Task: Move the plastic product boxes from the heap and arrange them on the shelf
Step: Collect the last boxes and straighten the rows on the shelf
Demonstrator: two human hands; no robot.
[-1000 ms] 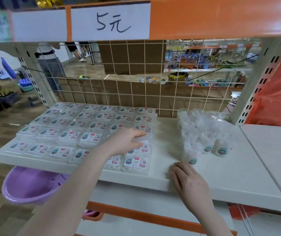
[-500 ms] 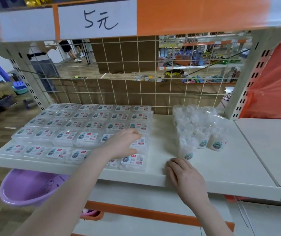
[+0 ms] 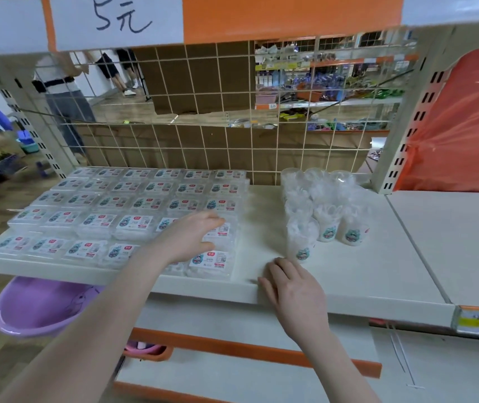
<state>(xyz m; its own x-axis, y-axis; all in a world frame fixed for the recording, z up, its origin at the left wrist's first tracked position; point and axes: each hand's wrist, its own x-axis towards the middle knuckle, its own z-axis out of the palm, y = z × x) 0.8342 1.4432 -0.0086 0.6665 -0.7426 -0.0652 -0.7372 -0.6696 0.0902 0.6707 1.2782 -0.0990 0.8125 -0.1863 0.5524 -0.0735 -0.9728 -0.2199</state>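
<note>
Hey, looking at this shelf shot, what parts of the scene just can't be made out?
Head view only:
- Box under the left hand: the hand hides most of it, so its grip is unclear.
- Label print on the plastic boxes: too small and blurred to read.
- Contents of the clear cups: hazy plastic.
- Purple basin: the shelf covers its top.
- The heap: out of frame.

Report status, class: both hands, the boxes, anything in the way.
Left hand gripping a box in the grid's right column. Right hand flat on shelf edge. Plastic cups stand apart, right; nothing blocking.
</note>
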